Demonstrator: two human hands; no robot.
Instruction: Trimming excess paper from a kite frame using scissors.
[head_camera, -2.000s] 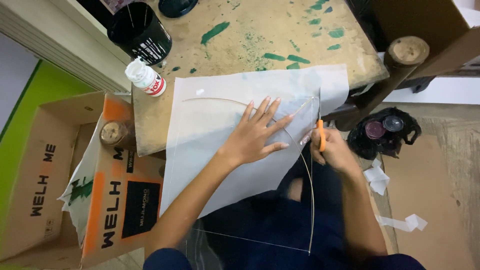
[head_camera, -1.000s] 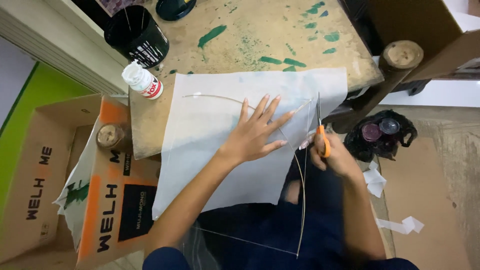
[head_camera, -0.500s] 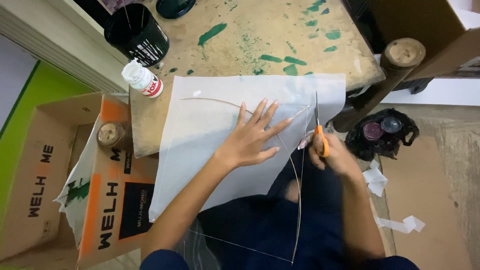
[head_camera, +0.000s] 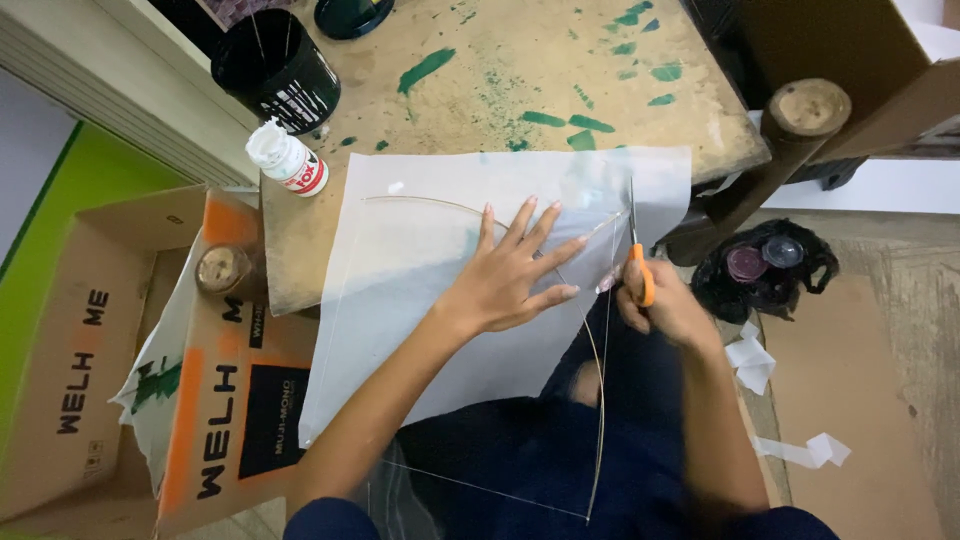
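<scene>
I see the left hand (head_camera: 505, 280) spread flat, fingers open, pressing the translucent sheet (head_camera: 420, 300) onto the table (head_camera: 500, 90), right hand (head_camera: 665, 305) closed around orange-handled scissors (head_camera: 636, 255) at the sheet's right edge, glue bottle (head_camera: 285, 158) well left

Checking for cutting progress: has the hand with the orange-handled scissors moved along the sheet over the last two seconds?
Cannot tell. The right hand with the scissors sits at the same spot against the sheet's right edge and the table corner.
</scene>
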